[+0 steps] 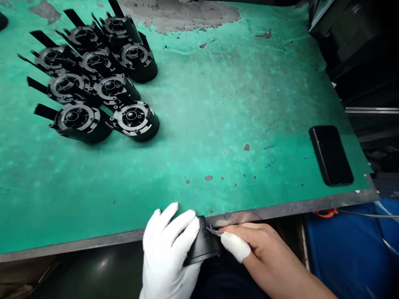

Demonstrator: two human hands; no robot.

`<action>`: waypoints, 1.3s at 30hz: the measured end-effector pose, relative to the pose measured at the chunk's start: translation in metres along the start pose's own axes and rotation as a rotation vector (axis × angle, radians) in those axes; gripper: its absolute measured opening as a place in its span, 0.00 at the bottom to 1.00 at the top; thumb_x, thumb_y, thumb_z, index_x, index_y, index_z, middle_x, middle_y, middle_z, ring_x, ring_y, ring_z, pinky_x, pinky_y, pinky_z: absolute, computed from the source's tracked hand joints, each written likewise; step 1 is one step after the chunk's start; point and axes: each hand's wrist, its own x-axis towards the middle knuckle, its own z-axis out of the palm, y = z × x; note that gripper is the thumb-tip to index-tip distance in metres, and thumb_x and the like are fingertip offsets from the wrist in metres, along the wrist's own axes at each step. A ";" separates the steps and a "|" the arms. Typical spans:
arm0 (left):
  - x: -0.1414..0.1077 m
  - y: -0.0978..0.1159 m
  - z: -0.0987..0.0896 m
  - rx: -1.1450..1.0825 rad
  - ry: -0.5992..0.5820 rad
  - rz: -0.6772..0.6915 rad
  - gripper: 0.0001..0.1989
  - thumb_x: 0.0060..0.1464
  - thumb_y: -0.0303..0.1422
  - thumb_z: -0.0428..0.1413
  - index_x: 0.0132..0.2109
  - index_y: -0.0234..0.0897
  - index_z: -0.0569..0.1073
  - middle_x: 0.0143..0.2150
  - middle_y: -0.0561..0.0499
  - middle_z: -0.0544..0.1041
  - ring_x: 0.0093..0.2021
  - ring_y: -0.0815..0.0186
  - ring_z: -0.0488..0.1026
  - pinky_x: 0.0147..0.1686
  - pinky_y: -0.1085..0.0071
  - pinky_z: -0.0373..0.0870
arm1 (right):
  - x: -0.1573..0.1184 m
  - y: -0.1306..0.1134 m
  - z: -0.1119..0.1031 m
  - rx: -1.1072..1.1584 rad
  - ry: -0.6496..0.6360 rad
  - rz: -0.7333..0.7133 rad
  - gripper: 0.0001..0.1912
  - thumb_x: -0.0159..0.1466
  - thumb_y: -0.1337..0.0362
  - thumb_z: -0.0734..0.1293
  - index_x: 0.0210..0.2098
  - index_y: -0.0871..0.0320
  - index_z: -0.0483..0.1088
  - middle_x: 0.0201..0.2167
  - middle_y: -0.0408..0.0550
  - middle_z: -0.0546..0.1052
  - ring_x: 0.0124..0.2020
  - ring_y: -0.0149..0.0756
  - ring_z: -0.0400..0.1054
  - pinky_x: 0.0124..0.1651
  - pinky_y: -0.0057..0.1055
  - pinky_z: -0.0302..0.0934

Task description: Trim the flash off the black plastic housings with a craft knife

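My left hand (171,249), in a white glove, is closed round a black plastic part (204,245) at the table's front edge. Much of that part is hidden behind the glove. Bare apart from a white cover on the thumb, my right hand (255,247) pinches a small metal blade (214,231). The blade's tip is at the upper right side of the black part; whether it touches cannot be made out. Its handle, if any, is hidden in the fingers.
Several black cylindrical housings (134,118) with upright tabs stand grouped at the back left of the green table (218,104). A black phone (332,155) lies near the right edge. Below it are a blue container (349,249) and an orange-handled item (326,213).
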 end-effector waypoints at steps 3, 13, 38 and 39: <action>0.001 -0.001 0.001 -0.005 0.033 0.013 0.20 0.54 0.27 0.62 0.54 0.39 0.74 0.54 0.44 0.78 0.66 0.50 0.63 0.68 0.44 0.52 | 0.001 -0.006 0.000 -0.031 0.020 0.031 0.14 0.70 0.62 0.60 0.34 0.50 0.77 0.29 0.44 0.80 0.31 0.39 0.72 0.38 0.32 0.63; 0.005 0.002 0.007 -0.013 0.139 0.035 0.21 0.54 0.23 0.63 0.54 0.41 0.74 0.52 0.46 0.79 0.64 0.51 0.68 0.66 0.40 0.57 | -0.001 -0.010 0.017 -0.171 0.211 0.114 0.14 0.69 0.61 0.62 0.27 0.54 0.70 0.29 0.42 0.78 0.32 0.37 0.71 0.35 0.31 0.52; 0.003 0.040 -0.009 -0.124 0.147 -0.074 0.17 0.57 0.25 0.60 0.53 0.43 0.75 0.53 0.48 0.79 0.62 0.55 0.71 0.66 0.43 0.62 | -0.006 0.024 0.053 0.298 0.375 -0.370 0.17 0.69 0.64 0.65 0.57 0.57 0.71 0.46 0.52 0.77 0.43 0.36 0.72 0.48 0.31 0.65; 0.004 0.045 -0.013 -0.167 0.128 -0.100 0.17 0.58 0.26 0.60 0.53 0.44 0.75 0.53 0.48 0.78 0.61 0.56 0.71 0.65 0.45 0.64 | -0.006 0.024 0.051 0.307 0.370 -0.374 0.16 0.69 0.65 0.64 0.55 0.57 0.72 0.45 0.51 0.78 0.42 0.36 0.72 0.47 0.31 0.65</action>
